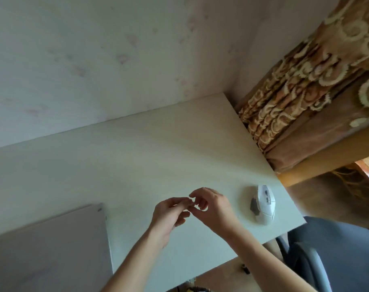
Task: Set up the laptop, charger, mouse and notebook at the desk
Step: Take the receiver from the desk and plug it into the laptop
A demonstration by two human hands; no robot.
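Observation:
A closed grey laptop [46,247] lies on the white desk [158,148] at the lower left. A white mouse [263,204] with grey side panels rests near the desk's right edge. My left hand [171,216] and my right hand [214,207] meet above the desk's middle, between laptop and mouse. Their curled fingertips pinch together at one spot, on something too small to make out. Neither hand touches the mouse or the laptop. No charger or notebook is in view.
A pale wall [116,60] stands right behind the desk. A brown patterned curtain [305,91] hangs past the desk's right edge. A grey chair [337,249] stands at the lower right, off the desk's front corner.

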